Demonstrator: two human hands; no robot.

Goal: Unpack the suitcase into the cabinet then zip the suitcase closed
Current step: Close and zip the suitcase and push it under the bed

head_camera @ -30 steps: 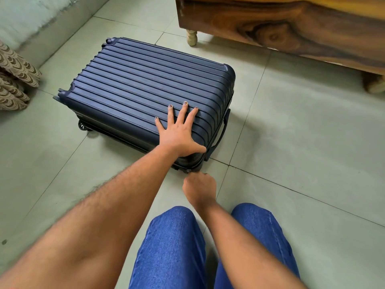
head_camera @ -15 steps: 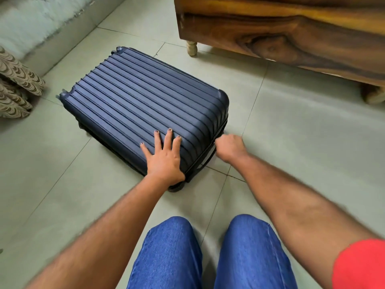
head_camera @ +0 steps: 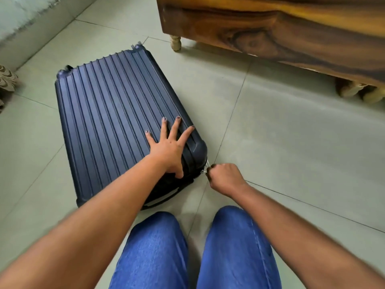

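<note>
Left hand [head_camera: 166, 150] flat, fingers spread on stiff ribbed suitcase [head_camera: 116, 122]; right hand [head_camera: 224, 177] prob. pinching zip pull [head_camera: 206, 167] — grab there.

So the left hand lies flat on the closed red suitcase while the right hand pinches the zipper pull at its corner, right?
Not quite: the suitcase is dark blue, not red, as the head view shows. The left hand does lie flat on it, and the right hand pinches the zipper pull at its corner.
</note>
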